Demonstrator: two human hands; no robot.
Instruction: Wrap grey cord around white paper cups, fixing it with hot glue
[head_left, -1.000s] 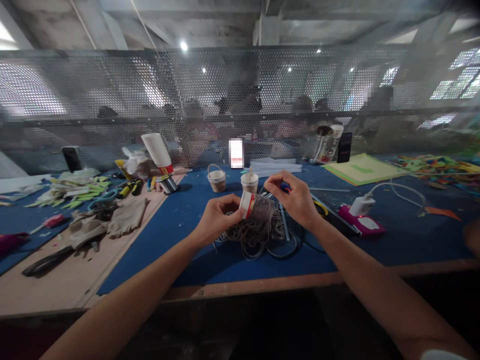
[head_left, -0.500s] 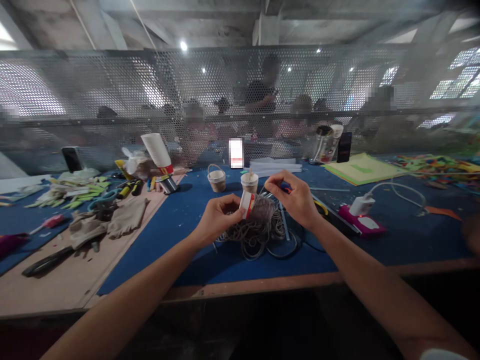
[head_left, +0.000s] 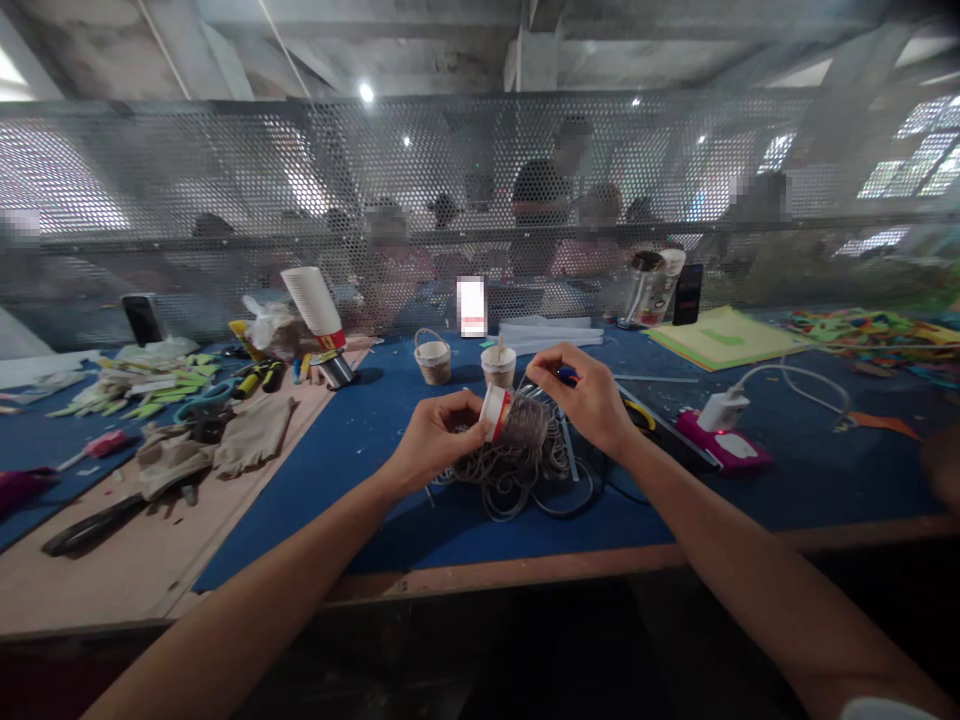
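Observation:
My left hand [head_left: 442, 437] grips the rim end of a paper cup [head_left: 494, 412], which lies tilted on its side with its base to the right. Grey-brown cord is wound round the cup's lower part. At the cup's far end my right hand [head_left: 581, 392] pinches a strand of this cord [head_left: 529, 384] between thumb and fingers. Below the cup a loose tangle of cord [head_left: 506, 483] lies on the blue table top. Behind stand two cord-wrapped cups: a small basket [head_left: 433, 363] with a looped handle, and a cup [head_left: 499, 367] with a stick-like piece in it.
To the left are stacked paper cups [head_left: 311, 300], gloves [head_left: 255, 437] and yellow-handled tools [head_left: 260, 378]. A pink power bank [head_left: 724, 440] with a white plug lies right, near yellow-green sheets [head_left: 724, 338]. A lit phone [head_left: 472, 305] stands before the perforated screen [head_left: 247, 200].
The cup has turned slightly in my left hand, and my right hand has shifted a little, still pinching the cord. Behind the screen, a standing person has moved to the right.

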